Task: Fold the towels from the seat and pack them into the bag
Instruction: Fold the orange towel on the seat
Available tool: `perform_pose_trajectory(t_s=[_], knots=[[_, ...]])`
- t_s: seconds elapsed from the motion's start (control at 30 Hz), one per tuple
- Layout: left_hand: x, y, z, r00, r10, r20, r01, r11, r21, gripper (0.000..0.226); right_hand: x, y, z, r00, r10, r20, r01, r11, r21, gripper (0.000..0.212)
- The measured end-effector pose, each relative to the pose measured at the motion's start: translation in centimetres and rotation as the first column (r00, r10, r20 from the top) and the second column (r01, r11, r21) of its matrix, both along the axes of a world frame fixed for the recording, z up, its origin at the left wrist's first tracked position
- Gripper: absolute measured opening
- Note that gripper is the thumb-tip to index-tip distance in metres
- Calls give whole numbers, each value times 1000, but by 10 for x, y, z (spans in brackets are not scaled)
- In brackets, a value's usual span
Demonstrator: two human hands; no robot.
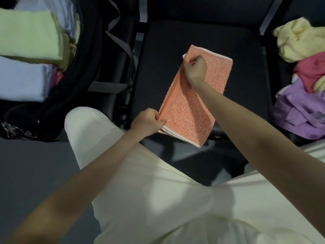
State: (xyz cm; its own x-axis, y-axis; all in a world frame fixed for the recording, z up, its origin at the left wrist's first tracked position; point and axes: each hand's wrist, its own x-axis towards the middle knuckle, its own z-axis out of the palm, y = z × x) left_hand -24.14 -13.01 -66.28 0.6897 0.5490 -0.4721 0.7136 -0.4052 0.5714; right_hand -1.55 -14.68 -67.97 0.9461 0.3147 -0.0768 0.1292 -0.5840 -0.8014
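The left hand (pixel 146 122) pinches the near left corner of the folded orange towel (pixel 190 110); the right hand (pixel 195 69) grips its far left edge. Its long axis runs near-to-far, tilted right, over the dark seat (pixel 175 50), bare around it. Bag (pixel 84 81) left, unfolded towels (pixel 302 76) right.

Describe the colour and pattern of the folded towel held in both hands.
Orange-pink with fine white speckles and a pale edge, the towel shows best in the head view.
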Motion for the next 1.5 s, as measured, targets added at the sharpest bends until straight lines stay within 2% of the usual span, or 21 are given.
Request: perform_pose_trajectory(t_s=[0.1,0.17,0.23,0.33,0.43,0.5,0.63,0.73,0.83,0.93,1.0,1.07,1.23,1.3,1.37,1.5], knots=[[-2,-2,-1,999,37,1,-37,989,144,26,-13,-18,4,997,78,4,-78,995,57,19],[-3,-3,-3,998,46,35,-55,947,315,29,-25,-42,6,993,111,41,-114,991,71,21],[-5,-3,-5,997,53,64,-74,914,400,33,-39,-77,6,989,116,96,-122,991,59,20],[-5,-4,-7,991,105,82,-127,929,349,40,-62,-133,6,987,40,156,-39,999,-10,16],[-3,-9,-6,987,126,98,-150,938,313,48,-82,-171,3,995,9,96,3,993,-115,14],[-2,-14,-6,988,125,85,-145,943,299,52,-94,-183,1,999,27,43,-18,979,-202,16],[2,-23,-3,992,124,37,-130,948,291,42,-116,-195,2,993,119,24,-100,912,-397,38],[2,-28,-4,992,129,-1,-125,962,244,40,-127,-196,4,985,174,9,-153,890,-430,40],[-1,-34,-5,991,136,15,-137,977,164,34,-128,-200,6,986,159,-45,-166,940,-298,39],[-6,-39,-5,989,149,5,-149,984,101,25,-121,-209,7,967,73,-243,-114,981,-160,45],[-9,-42,-1,982,190,5,-190,982,-5,21,-118,-215,7,921,27,-388,-52,997,-54,46],[-11,-47,6,968,251,15,-247,962,-117,21,-118,-222,8,887,13,-462,10,999,47,42],[-12,-59,36,918,385,97,-338,885,-319,10,-116,-234,28,883,31,-468,107,958,266,22],[-10,-57,45,887,440,139,-364,853,-374,16,-113,-235,37,875,49,-481,128,936,329,10],[-2,-56,55,854,493,163,-383,810,-445,13,-110,-232,45,857,56,-513,167,911,378,10],[27,-53,71,724,678,124,-501,642,-581,5,-100,-219,62,865,102,-491,177,854,490,10]])
